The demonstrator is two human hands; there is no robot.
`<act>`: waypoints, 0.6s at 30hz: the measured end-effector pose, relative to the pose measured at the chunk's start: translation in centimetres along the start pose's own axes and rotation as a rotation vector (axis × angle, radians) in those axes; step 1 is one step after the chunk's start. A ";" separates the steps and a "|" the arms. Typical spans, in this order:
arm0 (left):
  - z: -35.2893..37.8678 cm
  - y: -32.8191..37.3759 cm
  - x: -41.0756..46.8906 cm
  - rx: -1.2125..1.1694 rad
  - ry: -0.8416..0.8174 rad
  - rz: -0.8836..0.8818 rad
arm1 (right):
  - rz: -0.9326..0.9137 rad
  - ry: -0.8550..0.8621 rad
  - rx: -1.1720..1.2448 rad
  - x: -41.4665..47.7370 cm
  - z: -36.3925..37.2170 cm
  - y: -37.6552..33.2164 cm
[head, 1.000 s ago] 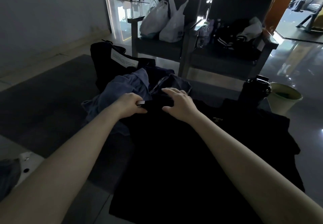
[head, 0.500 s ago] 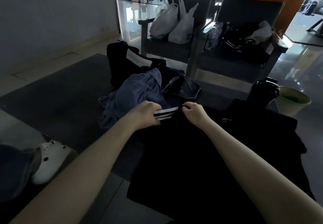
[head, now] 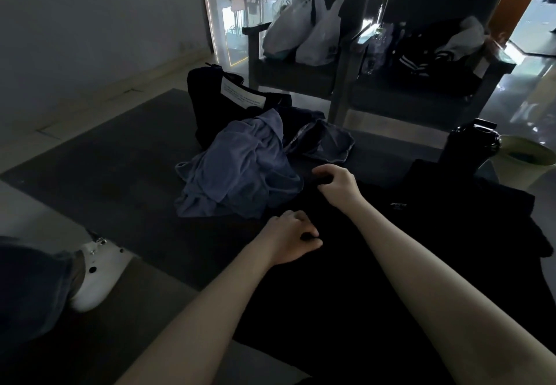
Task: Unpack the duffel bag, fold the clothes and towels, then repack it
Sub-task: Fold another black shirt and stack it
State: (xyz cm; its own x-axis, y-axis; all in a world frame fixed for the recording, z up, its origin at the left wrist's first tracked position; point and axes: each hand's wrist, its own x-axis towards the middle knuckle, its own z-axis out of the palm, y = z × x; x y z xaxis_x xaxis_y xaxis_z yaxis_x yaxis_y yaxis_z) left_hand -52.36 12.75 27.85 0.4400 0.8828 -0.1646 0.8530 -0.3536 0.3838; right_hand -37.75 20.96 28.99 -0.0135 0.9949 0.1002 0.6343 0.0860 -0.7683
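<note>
- Head view: black garment [head: 391, 264] is spread beneath both hands; its near-side edge is pinched by left hand [head: 290, 237] and, further out, right hand [head: 337, 186].
- Duffel bag [head: 210, 105] is seen beyond the hands.
- Judged: the edge should be drawn taut and carried across evenly.

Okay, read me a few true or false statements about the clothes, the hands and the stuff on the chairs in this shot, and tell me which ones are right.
1. Both hands grip the black garment. True: the left hand and the right hand have their fingers curled on the edge of the black garment.
2. The blue-grey cloth is neatly folded. False: the blue-grey cloth lies crumpled in a heap.
3. White plastic bags sit on a chair. True: the white plastic bags rest on the seat of a chair.
4. The black bottle lies tipped over inside the duffel bag. False: the black bottle stands upright, well apart from the duffel bag.
</note>
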 end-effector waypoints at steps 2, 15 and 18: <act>0.4 -0.9 0.2 0.043 0.000 -0.043 | -0.070 -0.042 -0.122 1.2 0.3 0.3; 3.5 -1.9 0.4 0.220 -0.150 -0.120 | -0.140 -0.322 -0.756 -2.4 2.8 6.3; 3.9 -1.9 -0.3 0.249 -0.120 -0.131 | -0.171 -0.269 -0.856 -2.6 2.7 5.6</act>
State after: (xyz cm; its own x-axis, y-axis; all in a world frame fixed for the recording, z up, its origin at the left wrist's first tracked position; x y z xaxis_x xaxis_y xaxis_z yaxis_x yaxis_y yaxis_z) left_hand -53.02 11.93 23.60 0.3389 0.8882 -0.3103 0.9408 -0.3172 0.1196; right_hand -36.30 19.00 22.74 -0.2716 0.9603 -0.0636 0.9624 0.2713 -0.0144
